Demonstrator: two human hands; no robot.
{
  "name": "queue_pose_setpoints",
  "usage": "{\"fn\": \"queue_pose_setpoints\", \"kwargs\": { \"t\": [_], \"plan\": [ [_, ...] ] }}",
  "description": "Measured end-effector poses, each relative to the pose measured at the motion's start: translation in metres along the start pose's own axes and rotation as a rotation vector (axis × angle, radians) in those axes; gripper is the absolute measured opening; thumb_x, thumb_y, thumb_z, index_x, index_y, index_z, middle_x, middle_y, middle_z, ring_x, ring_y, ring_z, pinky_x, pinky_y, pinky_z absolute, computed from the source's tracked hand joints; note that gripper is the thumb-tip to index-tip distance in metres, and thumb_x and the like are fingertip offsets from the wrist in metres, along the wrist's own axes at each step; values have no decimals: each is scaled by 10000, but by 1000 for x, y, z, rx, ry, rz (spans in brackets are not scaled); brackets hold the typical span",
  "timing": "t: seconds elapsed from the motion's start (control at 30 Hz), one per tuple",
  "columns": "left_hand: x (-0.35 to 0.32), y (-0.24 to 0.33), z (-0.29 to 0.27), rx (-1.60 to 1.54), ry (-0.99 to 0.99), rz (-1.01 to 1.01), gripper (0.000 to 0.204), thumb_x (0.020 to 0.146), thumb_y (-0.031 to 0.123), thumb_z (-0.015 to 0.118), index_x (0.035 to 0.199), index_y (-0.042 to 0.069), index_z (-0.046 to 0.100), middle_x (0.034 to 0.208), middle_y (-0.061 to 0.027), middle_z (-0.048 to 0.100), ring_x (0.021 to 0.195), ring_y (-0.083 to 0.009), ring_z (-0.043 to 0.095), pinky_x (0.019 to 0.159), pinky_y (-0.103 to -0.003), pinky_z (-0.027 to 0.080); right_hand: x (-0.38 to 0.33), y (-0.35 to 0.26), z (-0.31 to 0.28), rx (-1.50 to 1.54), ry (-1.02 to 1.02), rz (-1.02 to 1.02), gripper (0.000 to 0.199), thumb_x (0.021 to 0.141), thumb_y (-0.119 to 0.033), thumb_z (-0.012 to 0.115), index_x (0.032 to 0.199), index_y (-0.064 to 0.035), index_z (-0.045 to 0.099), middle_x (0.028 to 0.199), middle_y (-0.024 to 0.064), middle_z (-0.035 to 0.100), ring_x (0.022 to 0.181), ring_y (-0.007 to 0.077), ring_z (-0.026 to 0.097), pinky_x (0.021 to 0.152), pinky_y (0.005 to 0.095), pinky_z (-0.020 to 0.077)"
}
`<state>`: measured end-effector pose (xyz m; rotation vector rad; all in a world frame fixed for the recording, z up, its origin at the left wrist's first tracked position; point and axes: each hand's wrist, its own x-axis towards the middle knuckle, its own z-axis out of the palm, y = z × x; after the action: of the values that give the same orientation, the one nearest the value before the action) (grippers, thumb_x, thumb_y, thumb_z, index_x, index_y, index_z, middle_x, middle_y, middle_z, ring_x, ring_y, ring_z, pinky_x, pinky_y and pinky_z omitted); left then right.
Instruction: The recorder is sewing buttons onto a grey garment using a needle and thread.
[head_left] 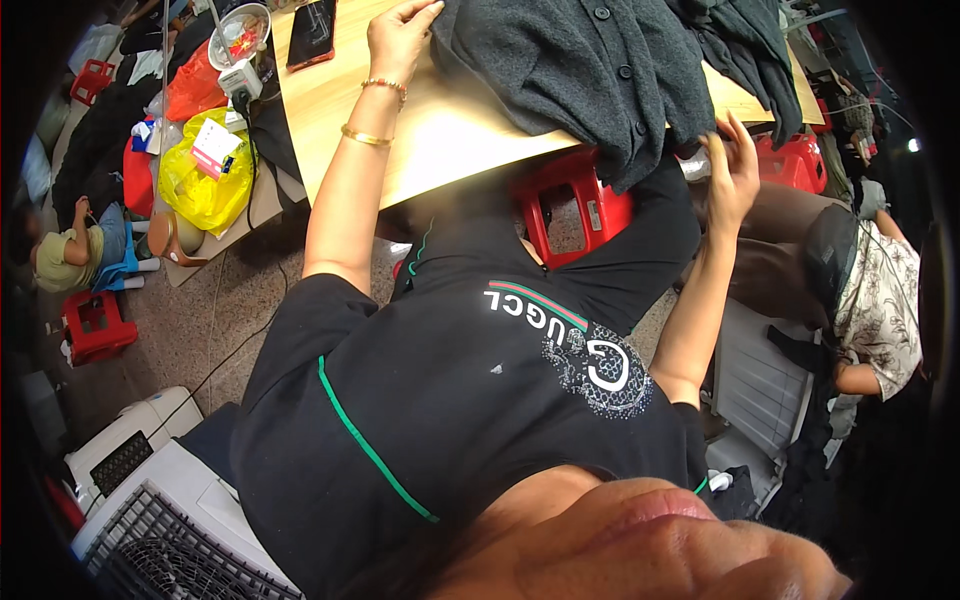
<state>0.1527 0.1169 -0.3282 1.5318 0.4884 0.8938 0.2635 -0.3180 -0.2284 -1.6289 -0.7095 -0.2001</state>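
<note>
Head view: looks down over the wearer's own black shirt [480, 400] to a wood table [440, 130].
Near, 6 o'clock: shirt fills the lower pic; white fan unit [150, 500] at 8 o'clock on the floor.
Right hand [732, 170]: at 2 o'clock, at the table's near edge, fingers spread and touching the hanging hem of the dark grey cardigan [590, 70]. Looks like a loose pinch, but can't tell if it really grips.
Left hand [400, 35]: at 12 o'clock, flat on the tabletop, fingertips on the cardigan's left edge; pressing, not clenched. Prob. pins the cloth so it won't slide while the other hand works the hem.
Cardigan: lies on the table at 12-1 o'clock, button row facing up. Long axis runs far-left to near-right; lower end droops over the near edge toward the wearer, likely just from its own weight.
Under table: red plastic stool [570, 205], right below the hanging part.
Far left, 10 o'clock: yellow bag [205, 170], phone [312, 32] on the table's far-left corner.
Right, 3 o'clock: another person in a patterned top [885, 300], seated, hands apart from the wearer's.
</note>
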Motion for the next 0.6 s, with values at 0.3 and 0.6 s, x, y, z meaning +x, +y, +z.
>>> {"fn": "queue_pose_setpoints", "kwargs": {
  "t": [0.3, 0.6],
  "plan": [
    [-45, 55, -14, -154, 176, 70, 105, 824, 50, 755, 912, -4, 736, 749, 16, 677, 670, -44, 598, 645, -175, 493, 96, 36, 107, -538, -299, -394, 235, 884, -117, 657, 1111, -146, 709, 1023, 49, 670, 772, 175, 651, 727, 283, 513],
    [-62, 52, -44, -283, 148, -167, 108, 910, 95, 664, 984, 17, 668, 870, -33, 673, 743, -128, 652, 667, -262, 549, 138, 116, 150, -863, -296, -371, 418, 834, -311, 721, 1226, -180, 657, 1206, 123, 610, 1069, 295, 620, 910, 364, 499]
  ]
}}
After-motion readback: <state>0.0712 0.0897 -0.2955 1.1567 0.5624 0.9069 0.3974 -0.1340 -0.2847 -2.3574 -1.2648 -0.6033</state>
